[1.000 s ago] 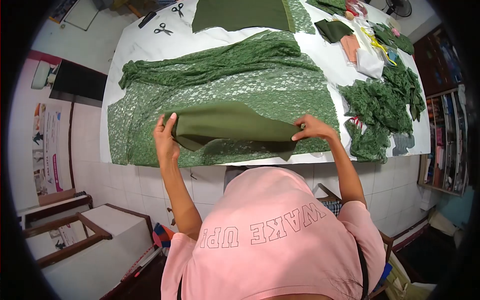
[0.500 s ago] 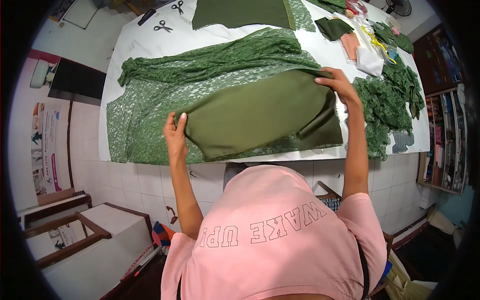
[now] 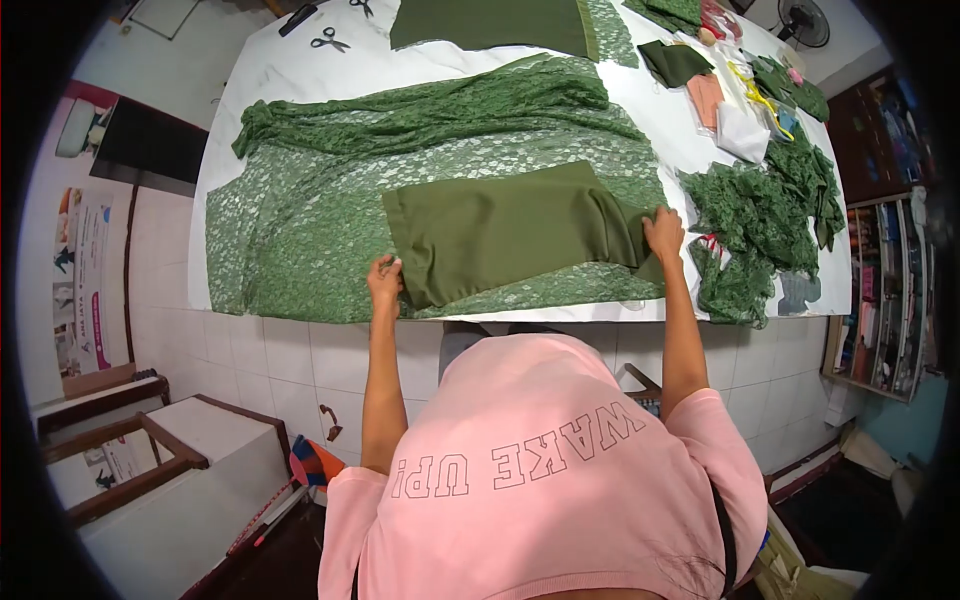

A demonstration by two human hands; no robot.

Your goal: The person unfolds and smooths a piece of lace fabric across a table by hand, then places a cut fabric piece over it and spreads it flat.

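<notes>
A plain olive-green fabric piece [image 3: 500,230] lies on a wide sheet of green lace fabric [image 3: 300,230], with wrinkles at its left end and a bunched right end. My left hand [image 3: 385,280] is closed at the near left corner of the plain piece, thumb and fingers pinching its edge. At the opposite end, my right hand [image 3: 663,237] has its fingers closed on the gathered edge of the same fabric. Behind it, the lace is bunched into a long thick fold.
Scissors [image 3: 329,40] lie at the far left of the white table [image 3: 235,160]. Another dark green fabric piece [image 3: 490,25] is at the far edge. Crumpled lace [image 3: 745,210] and a white plastic bag [image 3: 742,132] sit on the right. The table's near edge runs close to my body.
The plain fabric has come down onto the lace, its far edge nearer me. My right hand has moved down and toward me; my left hand has moved slightly right and toward me.
</notes>
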